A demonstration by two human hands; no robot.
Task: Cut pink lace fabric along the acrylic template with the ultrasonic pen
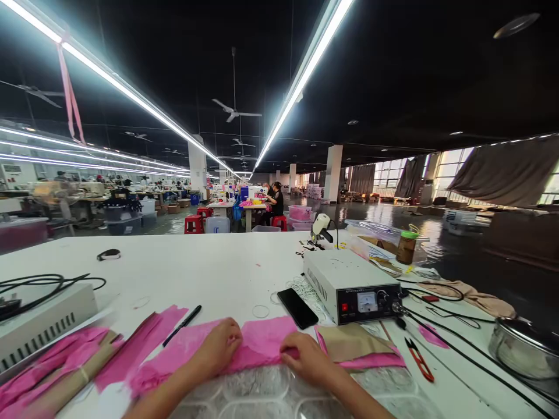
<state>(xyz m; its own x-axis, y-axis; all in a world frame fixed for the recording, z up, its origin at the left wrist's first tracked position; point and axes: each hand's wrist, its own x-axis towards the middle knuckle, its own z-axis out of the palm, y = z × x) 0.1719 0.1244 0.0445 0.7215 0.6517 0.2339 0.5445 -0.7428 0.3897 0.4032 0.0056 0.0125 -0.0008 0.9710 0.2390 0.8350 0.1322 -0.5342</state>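
A piece of pink fabric [262, 340] lies spread over the near part of the white table, its front edge over a clear plastic sheet or tray with rounded cells [255, 387]. My left hand [220, 344] rests on the fabric with curled fingers closed on it. At the fabric's right end, my right hand [305, 354] pinches the edge between thumb and fingers. A black pen [182, 325] lies left of my left hand, and a black phone [297, 308] lies just beyond my right hand. Brown paper with pink fabric under it [362, 343] is right of that hand.
A metal control box [349, 285] with a dial stands at the right, cables trailing from it. Red-handled thread snips [420, 361] and a steel pot [526, 349] are farther right. More pink fabric [56, 364] lies left, beside another box [46, 320]. People sit at distant workstations.
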